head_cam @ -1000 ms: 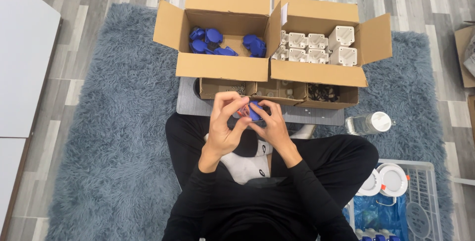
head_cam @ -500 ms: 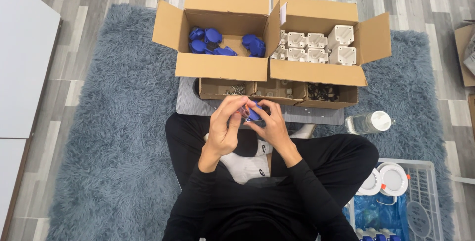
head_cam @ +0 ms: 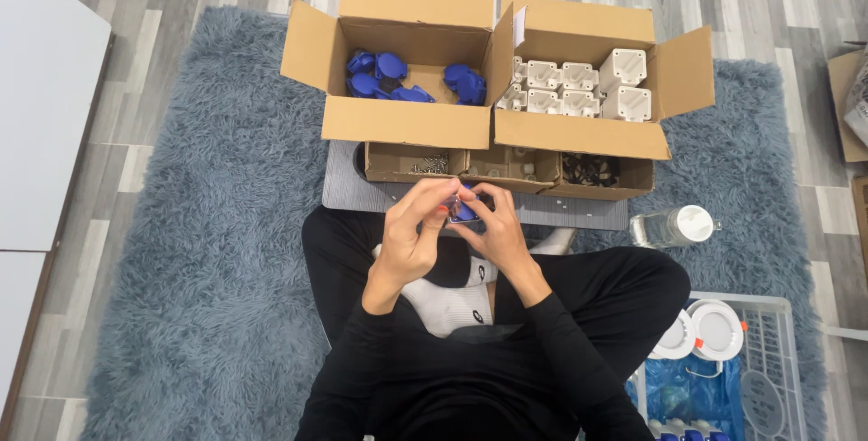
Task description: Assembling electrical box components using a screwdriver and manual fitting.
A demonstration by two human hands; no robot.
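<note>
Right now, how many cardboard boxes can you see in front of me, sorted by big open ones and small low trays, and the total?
Big open cardboard boxes: 2, one with blue parts and one with white parts.
Small low trays: 3, left, middle, right.
Total: 5

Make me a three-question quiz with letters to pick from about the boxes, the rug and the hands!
1. Where do the white parts lie?
A. right box
B. left box
C. on the rug

2. What colour is the rug?
A. red
B. grey-blue
C. green

3. What are the left hand and right hand doing?
A. resting apart
B. holding a small blue part together
C. lifting a box

Answers: 1 A, they fill the right box. 2 B, its fluffy pile looks grey-blue. 3 B, both hands' fingers close around it.
</note>
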